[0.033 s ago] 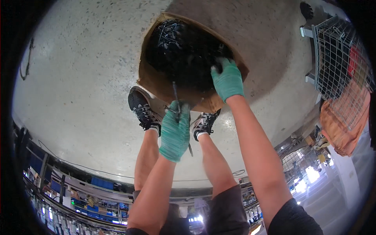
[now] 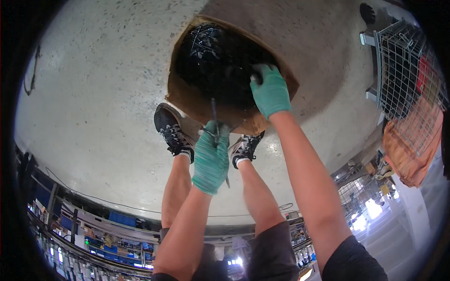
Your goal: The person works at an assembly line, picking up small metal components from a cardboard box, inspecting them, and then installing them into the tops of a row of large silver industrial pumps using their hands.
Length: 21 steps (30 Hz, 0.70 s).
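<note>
A cardboard box (image 2: 187,99) sits on the floor in front of my feet, its inside very dark. Thin, shiny dark metal pieces (image 2: 205,40) lie in its far left part. My left hand (image 2: 211,161), in a green knit glove, is closed around a few dark thin rods (image 2: 214,110) at the box's near edge. One rod sticks up past the fingers, and another end shows below the hand. Inside the box's right side is my gloved right hand (image 2: 273,91). Its thumb and fingers curve around a dark gap; the fingertips are blurred against the dark contents.
My shoes (image 2: 171,126) stand close to the box's near side. At the right is a wire basket (image 2: 403,70) with orange cloth (image 2: 408,157) beside it. A dark cord (image 2: 33,75) lies on the floor (image 2: 103,93) at the far left. Shelving (image 2: 112,243) lines the lower edge.
My right hand has shifted slightly left and up within the box, its fingers more curled. My left hand has moved a touch to the right, still holding the rods.
</note>
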{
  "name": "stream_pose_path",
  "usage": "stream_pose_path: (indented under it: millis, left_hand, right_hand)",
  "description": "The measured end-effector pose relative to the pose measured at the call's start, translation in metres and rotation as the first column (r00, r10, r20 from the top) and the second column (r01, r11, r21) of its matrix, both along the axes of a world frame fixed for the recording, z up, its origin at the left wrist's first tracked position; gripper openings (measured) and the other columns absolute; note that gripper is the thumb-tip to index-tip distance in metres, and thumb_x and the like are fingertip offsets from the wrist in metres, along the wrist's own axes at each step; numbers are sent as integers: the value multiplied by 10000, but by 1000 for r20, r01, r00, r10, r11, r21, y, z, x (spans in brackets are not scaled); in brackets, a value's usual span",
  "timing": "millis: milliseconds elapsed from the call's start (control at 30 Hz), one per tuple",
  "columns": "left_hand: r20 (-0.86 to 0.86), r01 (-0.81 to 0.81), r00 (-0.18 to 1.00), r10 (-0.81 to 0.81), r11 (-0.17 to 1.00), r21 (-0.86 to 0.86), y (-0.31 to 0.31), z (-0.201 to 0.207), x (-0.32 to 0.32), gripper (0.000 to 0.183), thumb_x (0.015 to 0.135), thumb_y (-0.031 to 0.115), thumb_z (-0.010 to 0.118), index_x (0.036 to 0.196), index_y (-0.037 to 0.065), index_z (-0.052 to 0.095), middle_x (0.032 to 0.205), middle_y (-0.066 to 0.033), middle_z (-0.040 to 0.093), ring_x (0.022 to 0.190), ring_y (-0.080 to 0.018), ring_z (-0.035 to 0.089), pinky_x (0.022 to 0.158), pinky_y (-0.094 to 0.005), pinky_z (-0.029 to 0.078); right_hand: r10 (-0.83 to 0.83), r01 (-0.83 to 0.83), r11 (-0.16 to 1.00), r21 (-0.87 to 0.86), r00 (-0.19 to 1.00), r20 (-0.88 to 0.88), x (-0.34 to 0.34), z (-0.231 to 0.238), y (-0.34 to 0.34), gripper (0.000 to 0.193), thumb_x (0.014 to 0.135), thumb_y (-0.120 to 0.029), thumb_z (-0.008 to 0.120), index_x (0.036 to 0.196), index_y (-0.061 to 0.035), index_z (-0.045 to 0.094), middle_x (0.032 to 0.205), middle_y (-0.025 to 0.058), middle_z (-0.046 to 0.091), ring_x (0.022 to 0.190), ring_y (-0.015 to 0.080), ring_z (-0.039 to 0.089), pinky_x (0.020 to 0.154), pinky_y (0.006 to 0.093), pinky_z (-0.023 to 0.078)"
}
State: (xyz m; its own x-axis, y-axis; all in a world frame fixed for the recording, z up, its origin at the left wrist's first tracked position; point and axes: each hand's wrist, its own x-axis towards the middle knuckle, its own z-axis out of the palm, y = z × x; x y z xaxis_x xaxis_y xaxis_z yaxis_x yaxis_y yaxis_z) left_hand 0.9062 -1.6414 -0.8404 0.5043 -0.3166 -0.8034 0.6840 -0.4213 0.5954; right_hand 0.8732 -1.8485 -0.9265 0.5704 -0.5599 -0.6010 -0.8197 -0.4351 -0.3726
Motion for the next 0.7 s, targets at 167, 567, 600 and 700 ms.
stream_pose_path:
  millis: [167, 567, 600, 700]
  left_hand:
    - [172, 288, 937, -303, 952, 107, -6, 14, 16, 216, 1058, 129, 570, 1239, 18, 609, 1004, -58, 675, 883, -104, 550, 820, -255, 486]
    - [277, 473, 839, -468, 879, 51, 9, 24, 50, 593, 983, -39, 583, 1541, 66, 415, 1339, -141, 664, 942, -209, 659, 870, -293, 514]
    - [253, 484, 843, -475, 874, 29, 7, 25, 53, 588, 980, -34, 593, 1536, 63, 425, 1351, -132, 662, 926, -213, 652, 866, -292, 512]
    - [122, 228, 971, -206, 950, -214, 4, 22, 51, 496, 1035, 59, 573, 1518, 73, 464, 1133, -70, 694, 805, -151, 602, 775, -279, 527]
  right_hand:
    - [473, -470, 873, -131, 881, -4, 41, -92, -22, 338, 966, -116, 536, 1272, -55, 665, 1363, 195, 611, 1173, 391, 619, 1018, 472, 497]
    - [452, -510, 757, -409, 860, -237, 49, -188, -21, 334, 1010, -216, 491, 1258, -105, 686, 1280, 168, 673, 1148, 361, 653, 982, 463, 524]
    - [461, -515, 785, -344, 857, -231, 56, -187, -25, 334, 1008, -217, 493, 1254, -108, 691, 1279, 170, 674, 1146, 363, 654, 983, 464, 524]
    - [467, -522, 835, -174, 840, -277, 63, -183, -36, 333, 998, -227, 501, 1234, -113, 707, 1277, 175, 678, 1136, 368, 659, 982, 465, 525]
